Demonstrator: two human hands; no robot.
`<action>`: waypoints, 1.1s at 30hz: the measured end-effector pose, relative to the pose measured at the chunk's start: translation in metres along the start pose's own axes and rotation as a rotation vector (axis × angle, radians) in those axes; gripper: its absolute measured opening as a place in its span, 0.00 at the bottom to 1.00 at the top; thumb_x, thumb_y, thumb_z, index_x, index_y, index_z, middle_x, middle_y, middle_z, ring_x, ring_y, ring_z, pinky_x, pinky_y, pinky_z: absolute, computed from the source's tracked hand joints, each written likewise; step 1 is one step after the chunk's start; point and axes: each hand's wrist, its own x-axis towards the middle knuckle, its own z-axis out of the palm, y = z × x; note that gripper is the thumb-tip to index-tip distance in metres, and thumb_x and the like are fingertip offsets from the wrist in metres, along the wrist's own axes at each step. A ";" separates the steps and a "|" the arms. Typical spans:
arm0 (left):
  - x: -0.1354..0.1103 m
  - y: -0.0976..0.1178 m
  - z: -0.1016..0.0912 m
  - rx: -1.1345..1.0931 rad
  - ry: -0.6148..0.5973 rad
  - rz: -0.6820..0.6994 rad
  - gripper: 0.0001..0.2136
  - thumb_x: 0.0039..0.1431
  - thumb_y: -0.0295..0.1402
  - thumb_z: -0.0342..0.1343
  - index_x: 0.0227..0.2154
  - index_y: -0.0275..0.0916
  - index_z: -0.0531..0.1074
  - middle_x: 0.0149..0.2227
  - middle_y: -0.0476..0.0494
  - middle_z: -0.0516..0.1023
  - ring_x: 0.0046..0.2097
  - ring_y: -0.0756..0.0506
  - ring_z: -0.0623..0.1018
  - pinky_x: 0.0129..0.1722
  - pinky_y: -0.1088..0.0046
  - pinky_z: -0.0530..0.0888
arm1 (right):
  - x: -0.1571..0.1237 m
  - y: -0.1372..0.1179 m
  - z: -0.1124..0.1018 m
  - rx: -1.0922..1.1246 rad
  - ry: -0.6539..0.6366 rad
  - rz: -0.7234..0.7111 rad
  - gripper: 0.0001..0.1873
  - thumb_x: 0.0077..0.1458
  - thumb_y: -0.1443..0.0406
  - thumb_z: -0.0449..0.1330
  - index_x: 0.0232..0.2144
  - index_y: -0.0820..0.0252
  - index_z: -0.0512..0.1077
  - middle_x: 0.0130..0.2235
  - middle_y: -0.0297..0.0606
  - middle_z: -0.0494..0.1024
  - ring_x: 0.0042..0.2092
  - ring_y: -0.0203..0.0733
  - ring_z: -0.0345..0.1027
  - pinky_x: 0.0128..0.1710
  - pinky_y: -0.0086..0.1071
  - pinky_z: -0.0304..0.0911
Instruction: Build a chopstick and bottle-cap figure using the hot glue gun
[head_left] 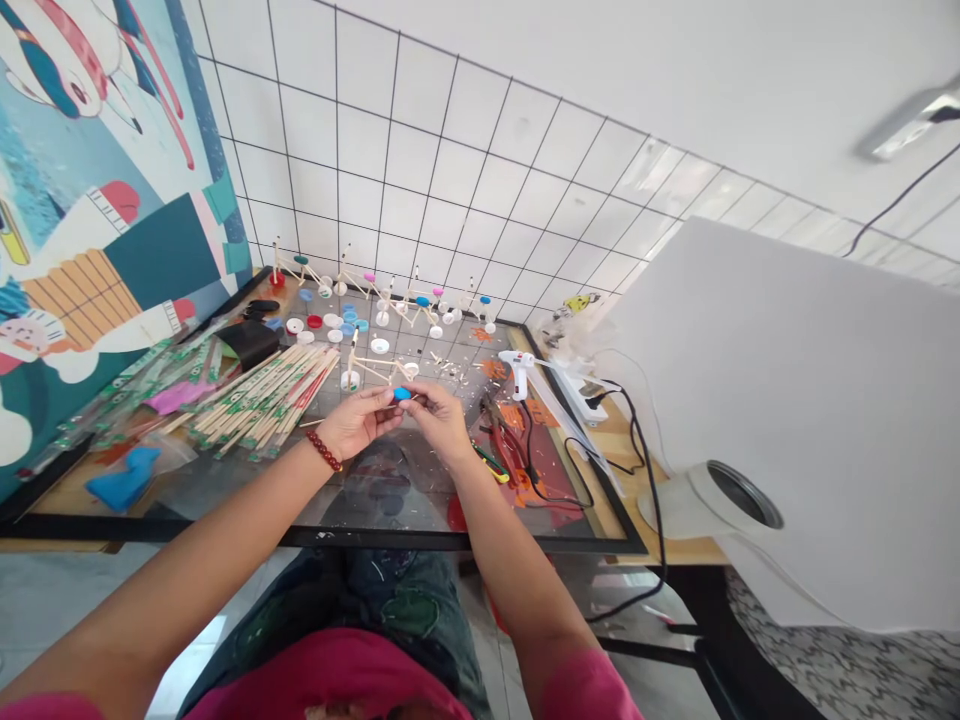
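Observation:
A small blue bottle cap point(403, 394) is pinched between my left hand point(358, 424) and my right hand point(441, 420), close above the table. Both hands have their fingers closed around its edges; a thin stick end seems to show beside it. Just behind my fingers stands a small bike-like model point(355, 350) of wooden sticks with white bottle caps as wheels. Whether the blue cap touches this model I cannot tell. Several similar stick models point(424, 302) with coloured caps line the back of the table. A white cap point(380, 346) lies beyond the near model.
Chopsticks in green-printed wrappers point(259, 400) are heaped at the left, near a blue piece in plastic point(124, 480). Loose caps point(349, 320) lie behind. To the right are a white glue gun point(517, 370), red-handled pliers point(506, 440), black cords and a power strip point(581, 392).

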 end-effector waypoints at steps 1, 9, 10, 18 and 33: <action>0.000 0.000 0.000 -0.010 -0.002 -0.004 0.03 0.61 0.21 0.66 0.33 0.34 0.82 0.29 0.43 0.84 0.31 0.48 0.83 0.35 0.74 0.82 | 0.000 -0.001 0.000 0.002 -0.002 0.002 0.19 0.54 0.48 0.75 0.44 0.49 0.85 0.41 0.37 0.85 0.38 0.42 0.77 0.43 0.37 0.77; -0.005 0.002 0.004 -0.058 -0.011 -0.048 0.05 0.62 0.20 0.64 0.32 0.34 0.81 0.29 0.43 0.83 0.29 0.49 0.82 0.34 0.75 0.82 | -0.001 -0.007 -0.001 0.025 -0.032 -0.059 0.15 0.56 0.50 0.74 0.43 0.46 0.85 0.43 0.37 0.85 0.39 0.43 0.78 0.46 0.39 0.78; -0.006 0.002 0.004 -0.062 -0.011 -0.054 0.05 0.62 0.20 0.64 0.32 0.34 0.81 0.29 0.43 0.84 0.29 0.49 0.82 0.34 0.74 0.82 | -0.001 -0.008 -0.001 0.013 -0.030 -0.063 0.14 0.56 0.51 0.74 0.43 0.45 0.85 0.44 0.37 0.85 0.40 0.43 0.78 0.46 0.39 0.78; -0.004 0.004 0.003 -0.069 0.024 -0.074 0.07 0.65 0.22 0.61 0.30 0.34 0.80 0.28 0.42 0.84 0.29 0.48 0.82 0.32 0.73 0.82 | -0.003 -0.016 -0.002 -0.052 -0.079 -0.142 0.12 0.60 0.53 0.71 0.44 0.46 0.86 0.45 0.39 0.84 0.41 0.43 0.78 0.46 0.38 0.77; -0.007 0.003 0.008 0.018 0.067 0.030 0.05 0.65 0.25 0.63 0.32 0.33 0.81 0.30 0.43 0.85 0.30 0.48 0.83 0.33 0.73 0.83 | -0.003 -0.010 0.000 -0.179 0.055 -0.086 0.10 0.62 0.61 0.70 0.46 0.56 0.84 0.44 0.41 0.85 0.38 0.40 0.77 0.45 0.35 0.75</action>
